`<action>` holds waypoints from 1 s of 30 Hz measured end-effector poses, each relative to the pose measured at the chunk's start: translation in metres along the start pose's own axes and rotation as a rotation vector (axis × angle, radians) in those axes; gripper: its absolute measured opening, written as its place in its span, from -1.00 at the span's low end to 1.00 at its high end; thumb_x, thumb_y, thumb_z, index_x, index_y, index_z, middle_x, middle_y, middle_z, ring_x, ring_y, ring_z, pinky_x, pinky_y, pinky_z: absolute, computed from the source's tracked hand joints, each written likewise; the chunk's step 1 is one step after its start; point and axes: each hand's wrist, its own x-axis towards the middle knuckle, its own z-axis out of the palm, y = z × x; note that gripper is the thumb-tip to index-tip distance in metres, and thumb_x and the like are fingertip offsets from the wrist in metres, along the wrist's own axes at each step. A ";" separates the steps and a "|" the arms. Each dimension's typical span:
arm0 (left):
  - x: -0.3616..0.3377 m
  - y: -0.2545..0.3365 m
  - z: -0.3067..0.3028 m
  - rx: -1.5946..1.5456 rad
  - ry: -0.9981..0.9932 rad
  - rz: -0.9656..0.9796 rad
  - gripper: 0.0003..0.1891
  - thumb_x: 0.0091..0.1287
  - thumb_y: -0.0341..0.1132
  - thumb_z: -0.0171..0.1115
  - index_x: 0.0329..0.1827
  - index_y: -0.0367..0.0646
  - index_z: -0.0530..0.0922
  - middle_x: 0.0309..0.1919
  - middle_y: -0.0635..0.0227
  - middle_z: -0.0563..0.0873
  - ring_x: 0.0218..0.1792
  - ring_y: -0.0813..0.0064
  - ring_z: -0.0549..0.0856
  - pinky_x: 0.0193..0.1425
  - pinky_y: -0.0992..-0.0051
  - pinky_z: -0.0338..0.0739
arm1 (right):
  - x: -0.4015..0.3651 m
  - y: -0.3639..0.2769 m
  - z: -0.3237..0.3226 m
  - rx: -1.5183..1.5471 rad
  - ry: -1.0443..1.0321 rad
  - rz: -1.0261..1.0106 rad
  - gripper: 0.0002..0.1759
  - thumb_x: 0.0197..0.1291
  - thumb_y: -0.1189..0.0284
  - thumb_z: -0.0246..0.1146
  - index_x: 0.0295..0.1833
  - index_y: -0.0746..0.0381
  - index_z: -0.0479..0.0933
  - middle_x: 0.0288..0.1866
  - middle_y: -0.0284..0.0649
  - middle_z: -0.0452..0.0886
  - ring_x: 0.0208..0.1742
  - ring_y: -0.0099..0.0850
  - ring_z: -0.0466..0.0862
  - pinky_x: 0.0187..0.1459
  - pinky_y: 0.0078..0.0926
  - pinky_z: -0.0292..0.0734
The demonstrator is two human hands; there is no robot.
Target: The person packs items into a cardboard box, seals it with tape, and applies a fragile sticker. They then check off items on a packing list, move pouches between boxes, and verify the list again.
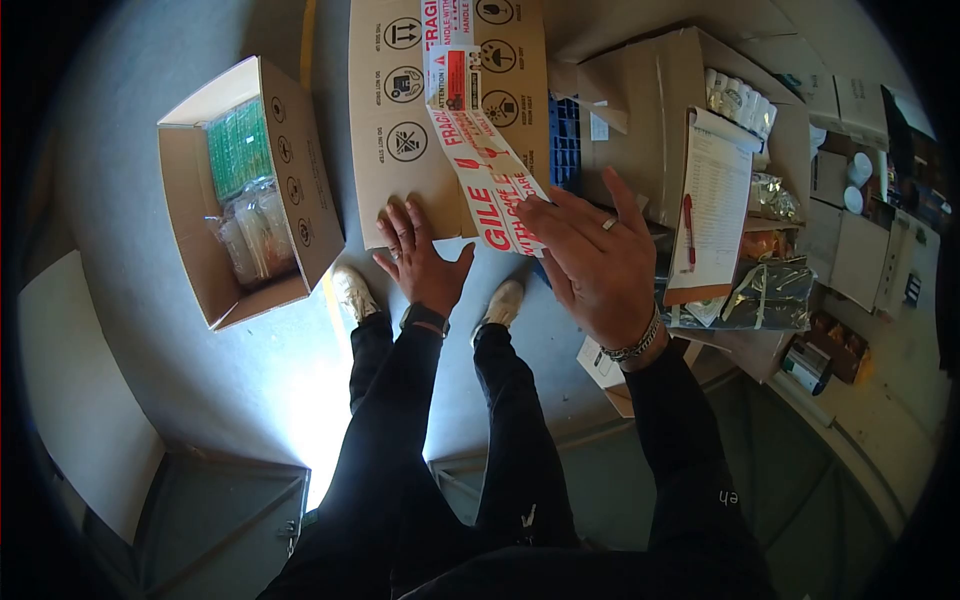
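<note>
A cardboard box [390, 180] with printed handling symbols stands in front of me. Red-and-white FRAGILE tape [490, 195] runs down its top, and the near part slants to the right, looking partly lifted from the cardboard. My left hand [420, 265] lies on the box's near edge, fingers spread, left of the tape. At the tape's near end, my right hand [595, 255] has its fingers closed on the tape, and the index finger points up. A label with a red panel [457, 80] sits over the tape farther up.
On the left, an open carton [315, 190] holds green boards [240, 150] and clear-wrapped items [255, 235]. To the right, a clipboard [715, 200] with a red pen [688, 232] rests against a larger carton [640, 80]. A blue pallet [565, 145] shows beside the taped box.
</note>
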 end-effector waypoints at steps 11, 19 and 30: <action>0.001 0.005 -0.015 0.007 -0.155 -0.041 0.24 0.04 0.07 0.54 0.68 0.04 -0.15 0.68 0.17 -0.20 0.66 0.01 -0.25 0.47 -0.44 -0.08 | 0.029 -0.006 -0.050 -0.016 0.016 -0.015 -0.59 0.01 0.54 0.47 0.04 0.08 0.66 -0.03 -0.33 0.78 0.04 -0.30 0.77 0.47 0.05 0.21; 0.000 0.007 -0.019 0.034 -0.181 -0.053 0.21 0.06 0.06 0.52 0.68 0.04 -0.12 0.68 0.23 -0.18 0.66 0.09 -0.25 0.46 -0.44 -0.04 | 0.061 -0.011 -0.109 -0.126 0.119 -0.049 -0.63 0.03 0.64 0.38 0.00 0.15 0.70 -0.03 -0.23 0.79 0.00 -0.29 0.79 0.46 0.11 0.29; 0.002 0.002 -0.035 0.102 -0.221 -0.035 0.08 0.17 -0.09 0.46 0.68 0.12 -0.08 0.68 0.34 -0.13 0.67 0.22 -0.15 0.54 -0.31 -0.10 | 0.112 -0.012 -0.186 -0.322 0.206 -0.199 -0.73 0.22 0.55 0.36 0.05 0.18 0.70 -0.18 -0.17 0.81 -0.28 -0.42 0.80 0.42 0.06 0.35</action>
